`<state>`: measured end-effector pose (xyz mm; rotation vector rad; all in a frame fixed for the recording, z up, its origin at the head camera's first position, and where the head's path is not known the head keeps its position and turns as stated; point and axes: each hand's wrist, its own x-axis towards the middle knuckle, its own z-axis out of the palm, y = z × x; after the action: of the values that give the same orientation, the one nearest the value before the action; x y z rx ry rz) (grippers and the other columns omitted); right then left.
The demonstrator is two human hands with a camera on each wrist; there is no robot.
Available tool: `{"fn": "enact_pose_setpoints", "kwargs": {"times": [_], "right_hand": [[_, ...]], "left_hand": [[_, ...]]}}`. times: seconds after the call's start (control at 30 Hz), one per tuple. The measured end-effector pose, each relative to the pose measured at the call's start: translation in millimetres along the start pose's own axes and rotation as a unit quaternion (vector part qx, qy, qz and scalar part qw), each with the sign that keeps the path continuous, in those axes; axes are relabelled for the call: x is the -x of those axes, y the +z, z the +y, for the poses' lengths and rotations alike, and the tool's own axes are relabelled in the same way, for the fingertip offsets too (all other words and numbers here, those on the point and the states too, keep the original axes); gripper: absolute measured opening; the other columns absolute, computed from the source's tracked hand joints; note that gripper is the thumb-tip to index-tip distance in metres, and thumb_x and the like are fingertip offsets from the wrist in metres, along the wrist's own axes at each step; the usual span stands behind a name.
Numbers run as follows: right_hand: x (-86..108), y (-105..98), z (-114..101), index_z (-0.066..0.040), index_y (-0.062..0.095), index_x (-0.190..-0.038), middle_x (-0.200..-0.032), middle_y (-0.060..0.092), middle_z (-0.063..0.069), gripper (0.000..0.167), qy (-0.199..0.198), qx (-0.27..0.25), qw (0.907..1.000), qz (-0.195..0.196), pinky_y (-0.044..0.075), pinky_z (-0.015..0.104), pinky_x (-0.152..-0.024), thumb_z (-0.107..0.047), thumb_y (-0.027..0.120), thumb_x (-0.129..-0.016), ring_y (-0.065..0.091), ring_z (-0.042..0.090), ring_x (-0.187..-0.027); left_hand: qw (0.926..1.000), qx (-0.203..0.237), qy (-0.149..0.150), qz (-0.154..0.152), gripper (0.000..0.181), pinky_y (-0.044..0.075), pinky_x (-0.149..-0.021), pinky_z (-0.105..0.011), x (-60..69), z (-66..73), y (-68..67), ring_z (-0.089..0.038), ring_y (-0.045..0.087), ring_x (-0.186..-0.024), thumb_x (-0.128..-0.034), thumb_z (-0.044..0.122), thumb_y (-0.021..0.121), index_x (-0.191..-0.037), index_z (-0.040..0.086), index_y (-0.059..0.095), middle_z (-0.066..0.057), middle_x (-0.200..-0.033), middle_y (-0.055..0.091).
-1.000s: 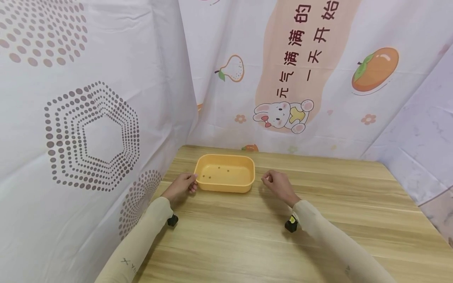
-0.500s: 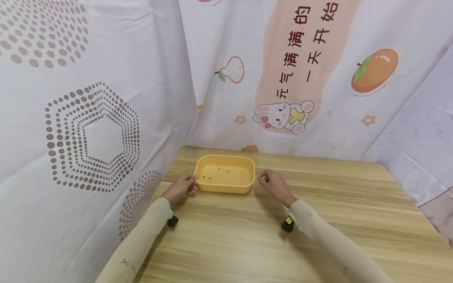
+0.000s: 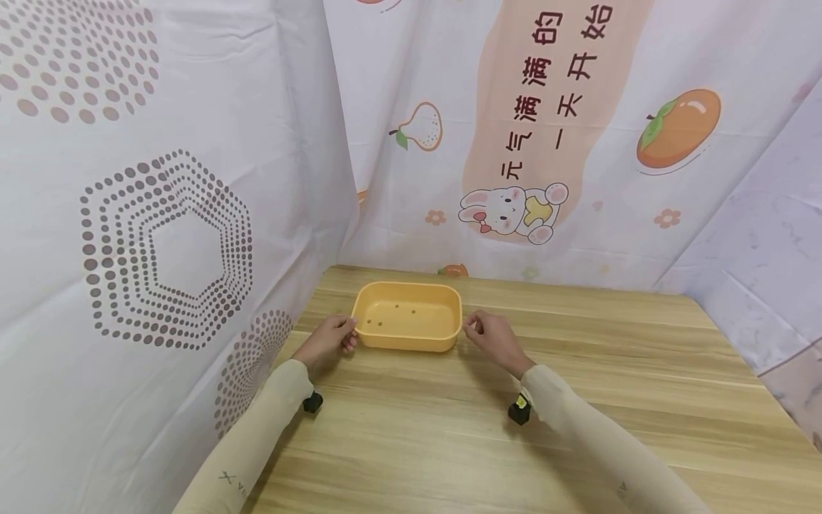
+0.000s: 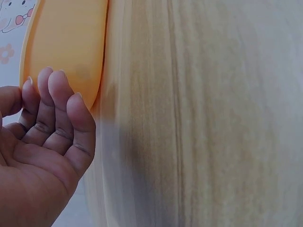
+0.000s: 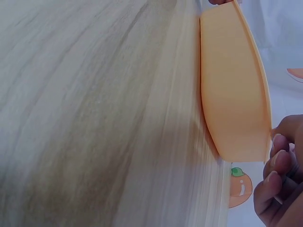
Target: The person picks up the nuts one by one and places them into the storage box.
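Note:
A shallow yellow plastic storage box [image 3: 411,343] with rounded corners stands on the wooden table. On its floor are several tiny dark spots, too small to tell what they are. My left hand [image 3: 329,338] pinches the rim at the left end between thumb and index finger. The left wrist view shows the other fingers of that left hand [image 4: 52,123] bent near the box wall [image 4: 66,42]. At the opposite end, my right hand [image 3: 496,341] holds the right rim with its fingertips. In the right wrist view the right hand's fingers [image 5: 279,175] are curled beside the box end [image 5: 236,109].
The wooden tabletop [image 3: 398,442] stretches in front and to the right. White printed curtains hang behind the table [image 3: 424,178] and along its left side [image 3: 302,178]. Another pale curtain [image 3: 758,235] is on the right. A small black device [image 3: 520,410] sits at my right wrist.
My right hand has moved left from beside the box to its right rim. My left hand has stayed on the left rim, and the box has not visibly moved.

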<state>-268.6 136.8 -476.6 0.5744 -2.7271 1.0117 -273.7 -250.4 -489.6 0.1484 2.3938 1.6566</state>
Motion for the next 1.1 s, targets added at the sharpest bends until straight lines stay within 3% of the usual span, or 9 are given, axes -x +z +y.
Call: {"fn": "enact_pose_setpoints", "kwargs": {"times": [0.37,0.7,1.1], "right_hand": [[-3.2,2,-6,-0.007,0.07,-0.102,-0.067,0.057,-0.003,0.011,0.013,0.0,0.9999,-0.006,0.041,0.026,-0.051,-0.017,0.066,-0.101,0.048,0.011,-0.055],[-4.2,7,-9,-0.008,0.071,-0.101,-0.064,0.055,-0.006,0.01,-0.013,-0.004,0.9999,0.0,0.042,0.027,-0.05,-0.017,0.066,-0.101,0.048,0.01,-0.053],[-3.2,5,-10,-0.01,0.071,-0.106,-0.061,0.053,-0.005,0.01,-0.015,-0.018,0.9997,-0.003,0.04,0.027,-0.048,-0.019,0.065,-0.103,0.046,0.01,-0.05]], "left_hand": [[1.0,-0.001,0.003,0.003,0.037,0.055,-0.066,-0.03,0.1,0.3,-1.0,-0.018,0.06,-0.072,-0.1123,0.028,0.046,-0.099,-0.004,0.06,-0.011,-0.085,0.064],[1.0,0.005,0.002,0.001,0.037,0.055,-0.066,-0.028,2.5,0.2,-2.1,-0.017,0.06,-0.072,-0.1125,0.027,0.046,-0.1,-0.004,0.06,-0.01,-0.085,0.063],[1.0,-0.002,0.005,0.004,0.036,0.055,-0.065,-0.028,2.6,4.3,-3.7,-0.017,0.06,-0.072,-0.1125,0.027,0.045,-0.098,-0.003,0.06,-0.009,-0.083,0.064]]}}
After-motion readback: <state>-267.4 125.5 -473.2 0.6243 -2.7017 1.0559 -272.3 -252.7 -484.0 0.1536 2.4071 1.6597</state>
